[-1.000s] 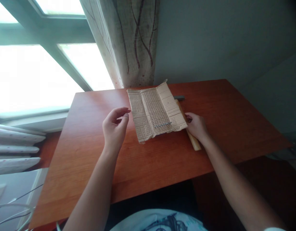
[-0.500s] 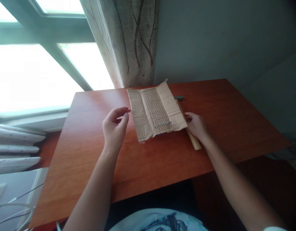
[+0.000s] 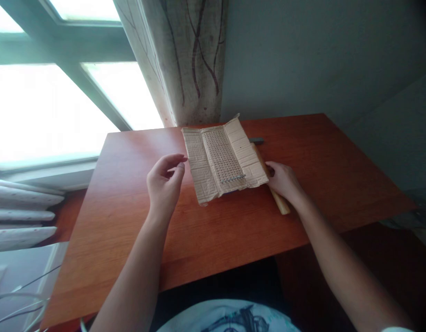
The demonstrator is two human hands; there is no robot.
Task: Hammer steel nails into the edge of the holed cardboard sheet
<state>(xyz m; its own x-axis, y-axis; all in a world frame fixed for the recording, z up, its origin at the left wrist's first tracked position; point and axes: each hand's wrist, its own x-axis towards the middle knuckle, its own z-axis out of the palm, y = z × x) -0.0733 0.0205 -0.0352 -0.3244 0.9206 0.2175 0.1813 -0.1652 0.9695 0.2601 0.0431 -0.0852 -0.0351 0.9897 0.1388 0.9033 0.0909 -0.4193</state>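
Note:
A creased, unfolded cardboard sheet (image 3: 225, 159) lies on the reddish wooden table (image 3: 216, 230); its middle panel is dotted with rows of small holes, and a short row of metal nails stands near its front edge. My left hand (image 3: 163, 184) hovers just left of the sheet, fingers loosely curved and apart, holding nothing. My right hand (image 3: 284, 182) rests at the sheet's right edge, on the wooden handle of a hammer (image 3: 275, 196). The hammer's dark head pokes out behind the cardboard. Its fingers curl over the handle.
A patterned curtain (image 3: 185, 60) hangs behind the table beside a bright window (image 3: 43, 106). A grey wall runs behind and to the right. A white radiator (image 3: 22, 214) and cables sit low at the left. The table's front edge is near my body.
Both hands hold their places; the view has only shifted very slightly.

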